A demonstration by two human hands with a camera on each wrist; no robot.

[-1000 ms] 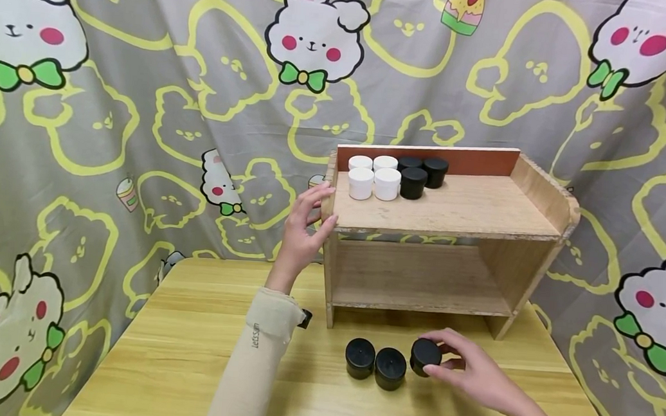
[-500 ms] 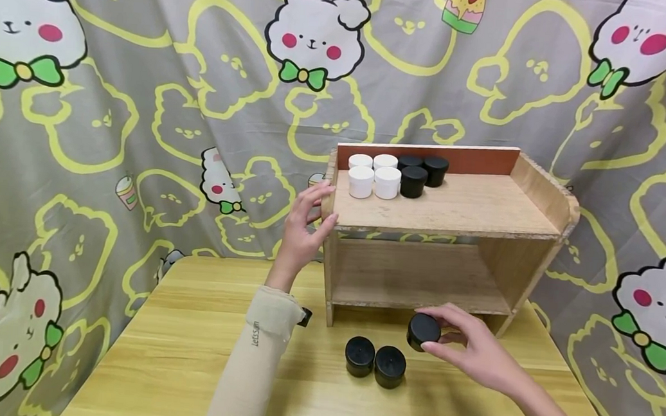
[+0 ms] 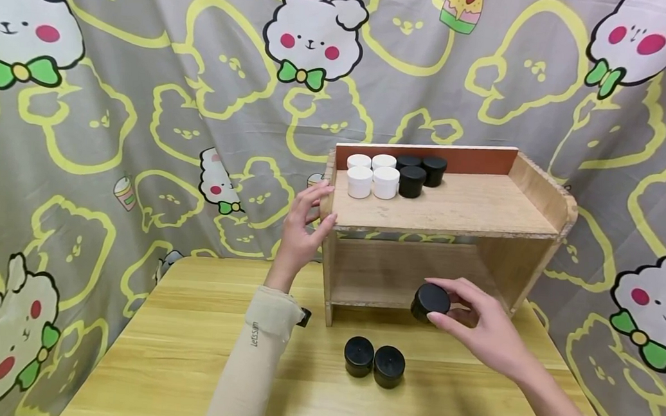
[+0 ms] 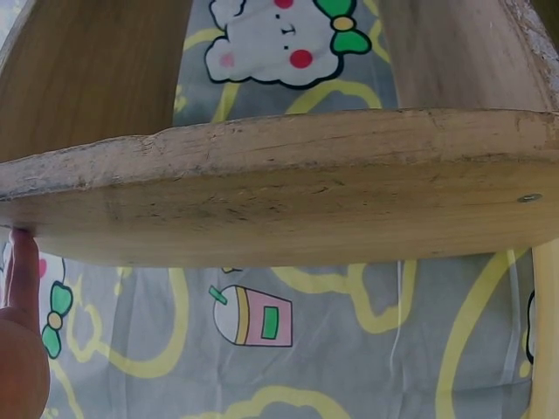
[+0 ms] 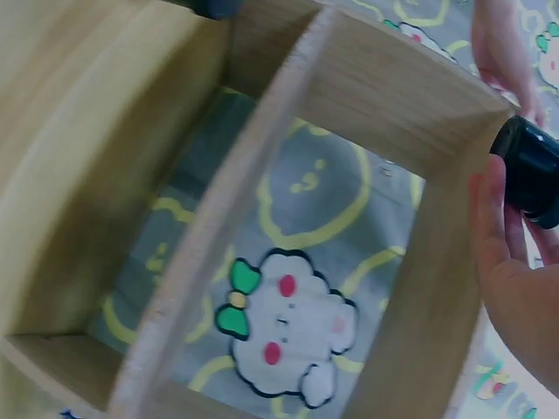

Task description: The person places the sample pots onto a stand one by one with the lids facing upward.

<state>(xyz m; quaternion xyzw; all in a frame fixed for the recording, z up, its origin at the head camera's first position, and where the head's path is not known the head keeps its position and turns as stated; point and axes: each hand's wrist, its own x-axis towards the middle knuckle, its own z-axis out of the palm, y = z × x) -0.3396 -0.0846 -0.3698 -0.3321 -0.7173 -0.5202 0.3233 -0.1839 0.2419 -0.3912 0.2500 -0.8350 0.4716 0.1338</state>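
My right hand (image 3: 484, 325) pinches a black lidded jar (image 3: 431, 302) between thumb and fingers, raised off the table in front of the shelf's lower board. In the right wrist view the same jar (image 5: 528, 170) shows at the right edge. My left hand (image 3: 304, 225) rests with spread, relaxed fingers against the left side panel of the wooden shelf (image 3: 454, 216). Two black jars (image 3: 359, 357) stand side by side on the table. On the top board, white jars (image 3: 360, 182) stand at the left, with black jars (image 3: 411, 182) beside them.
The wooden table (image 3: 197, 327) extends to the left of the shelf and in front of it. Behind hangs a grey patterned curtain (image 3: 230, 98). The shelf's raised right side panel (image 3: 545, 194) and red-brown back strip (image 3: 481, 161) border its top board.
My right hand has lifted the black jar off the table, up and toward the shelf. The left hand has stayed on the side panel.
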